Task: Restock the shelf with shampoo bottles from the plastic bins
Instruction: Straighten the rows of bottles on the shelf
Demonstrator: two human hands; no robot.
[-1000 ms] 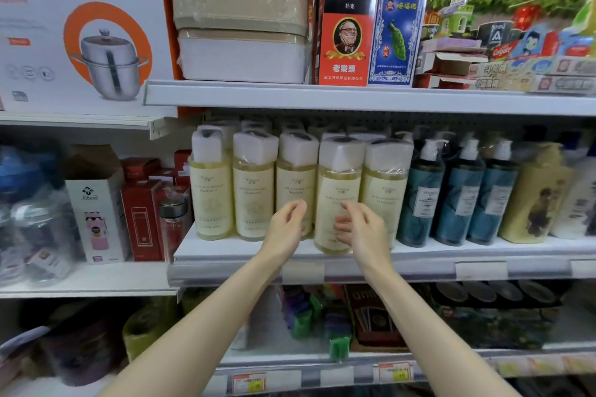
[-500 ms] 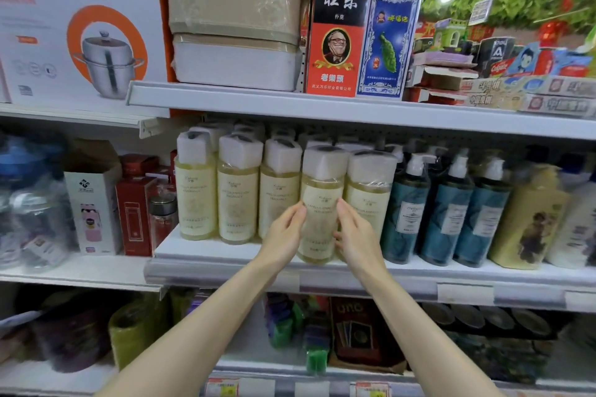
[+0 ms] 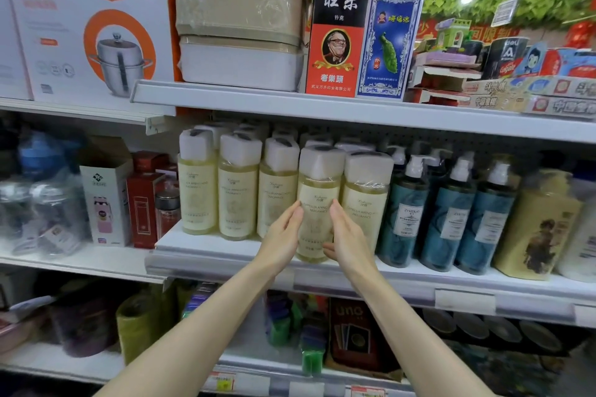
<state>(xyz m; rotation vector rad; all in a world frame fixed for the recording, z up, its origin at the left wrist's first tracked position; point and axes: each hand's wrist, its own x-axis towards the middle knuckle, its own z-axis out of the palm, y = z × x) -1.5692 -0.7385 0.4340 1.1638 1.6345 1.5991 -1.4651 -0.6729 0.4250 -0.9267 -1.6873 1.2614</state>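
A front row of pale yellow shampoo bottles point(image 3: 238, 193) with white wrapped caps stands on the middle shelf point(image 3: 206, 255), with more of them behind. One yellow bottle point(image 3: 317, 203) in that row stands upright near the shelf's front edge, slightly forward of its neighbours. My left hand point(image 3: 283, 235) presses against its left side and my right hand point(image 3: 346, 235) against its right side, both with fingers nearly straight. The right thumb touches the bottle's lower front. No plastic bin is in view.
Teal pump bottles point(image 3: 448, 213) and a fatter yellow bottle point(image 3: 537, 226) stand right of the row. Red boxes point(image 3: 142, 203) and a white carton point(image 3: 104, 203) sit to the left. The shelf above point(image 3: 322, 106) holds stacked containers and card boxes. A lower shelf holds small goods.
Both hands closed in from in front of the shelf edge onto the sides of the fourth yellow bottle. The view shifted slightly up and closer.
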